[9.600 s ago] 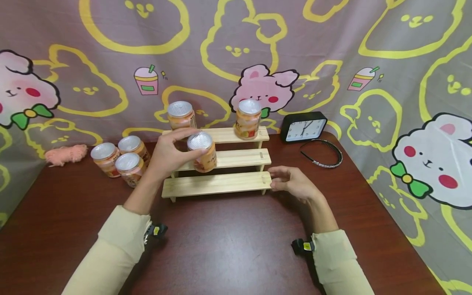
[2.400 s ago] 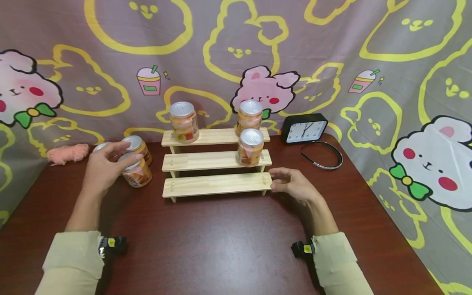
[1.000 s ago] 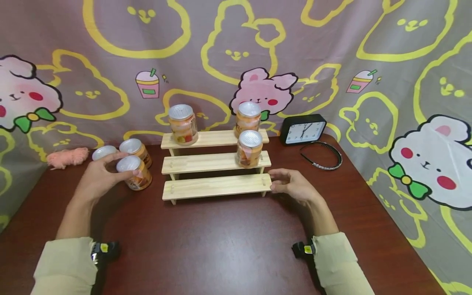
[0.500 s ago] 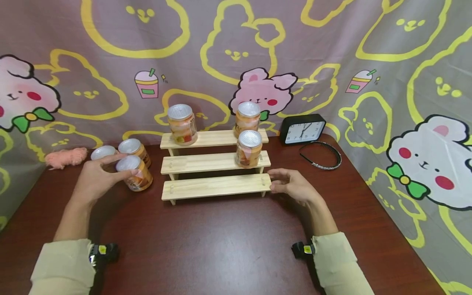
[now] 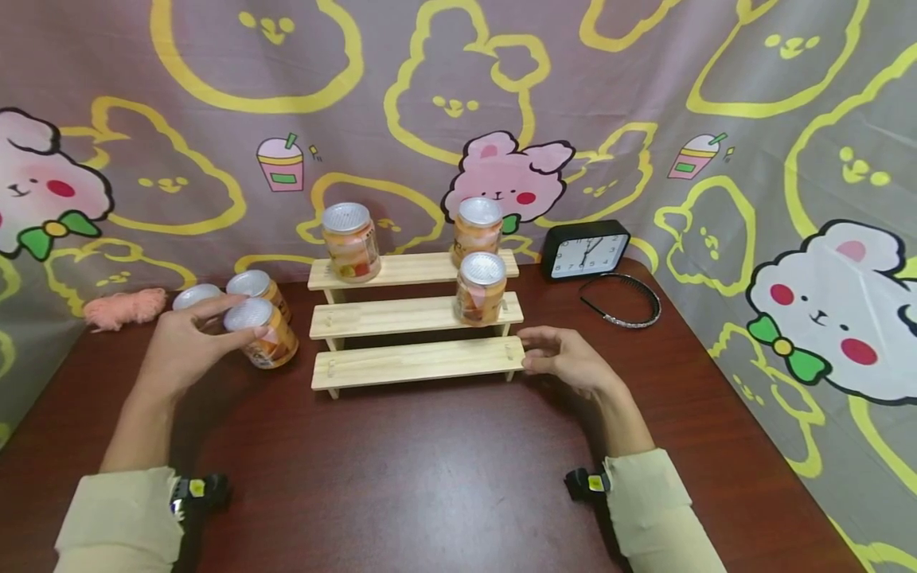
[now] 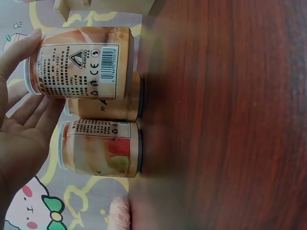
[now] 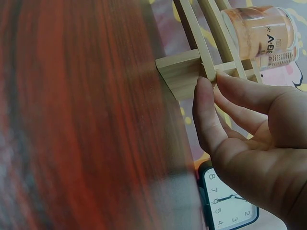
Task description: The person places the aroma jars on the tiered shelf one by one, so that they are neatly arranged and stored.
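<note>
At the left my left hand (image 5: 179, 346) grips the front one of three orange cans with silver lids. Thumb and fingers hold this can (image 5: 268, 342) near its lid; its barcode label (image 6: 79, 69) faces the left wrist camera. Behind it stand another can (image 5: 252, 284) and a third can (image 5: 197, 296), partly covered by the hand. My right hand (image 5: 573, 362) pinches the right end of the lowest step of a three-step wooden rack (image 5: 415, 362). On the top step are a left can (image 5: 351, 247) and a right can (image 5: 478, 227); one more can (image 5: 481, 294) stands on the middle step's right end.
A black desk clock (image 5: 587, 251) and a black headband (image 5: 623, 302) sit right of the rack. A pink yarn bundle (image 5: 125, 309) lies at the far left. Patterned cloth (image 5: 430, 48) hangs behind the brown table (image 5: 430, 477).
The can my left hand carried earlier now stands on the middle step's right end. That hand went back left and now grips the front can. The right hand has stayed at the rack.
</note>
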Tool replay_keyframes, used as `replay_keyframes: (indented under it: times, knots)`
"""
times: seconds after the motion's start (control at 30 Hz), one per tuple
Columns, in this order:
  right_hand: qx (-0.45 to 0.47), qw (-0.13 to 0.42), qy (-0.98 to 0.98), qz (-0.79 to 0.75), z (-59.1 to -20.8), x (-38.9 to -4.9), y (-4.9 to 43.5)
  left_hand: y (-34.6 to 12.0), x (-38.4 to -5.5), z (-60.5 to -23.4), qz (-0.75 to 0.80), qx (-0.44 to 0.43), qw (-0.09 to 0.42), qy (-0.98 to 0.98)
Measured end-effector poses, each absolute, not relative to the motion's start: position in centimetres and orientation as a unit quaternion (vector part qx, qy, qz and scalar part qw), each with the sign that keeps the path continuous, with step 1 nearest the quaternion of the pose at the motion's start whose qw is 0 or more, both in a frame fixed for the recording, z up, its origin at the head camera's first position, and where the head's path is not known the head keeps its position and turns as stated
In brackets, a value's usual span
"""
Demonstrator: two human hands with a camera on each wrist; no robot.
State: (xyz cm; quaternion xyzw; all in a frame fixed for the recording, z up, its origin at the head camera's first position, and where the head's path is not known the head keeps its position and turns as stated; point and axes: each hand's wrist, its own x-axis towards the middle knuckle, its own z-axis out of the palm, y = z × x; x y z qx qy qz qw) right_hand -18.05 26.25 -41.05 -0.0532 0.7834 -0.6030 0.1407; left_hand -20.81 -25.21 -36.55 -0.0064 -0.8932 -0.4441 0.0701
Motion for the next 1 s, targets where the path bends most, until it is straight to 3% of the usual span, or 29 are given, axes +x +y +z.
replay_keyframes:
  times: [1.0]
  knots:
    - [-0.048, 0.142, 0.782, -0.605, -41.1, -18.2, 26.2, -23.1, -20.2, -33.7, -0.446, -0.042, 0.13, -0.885]
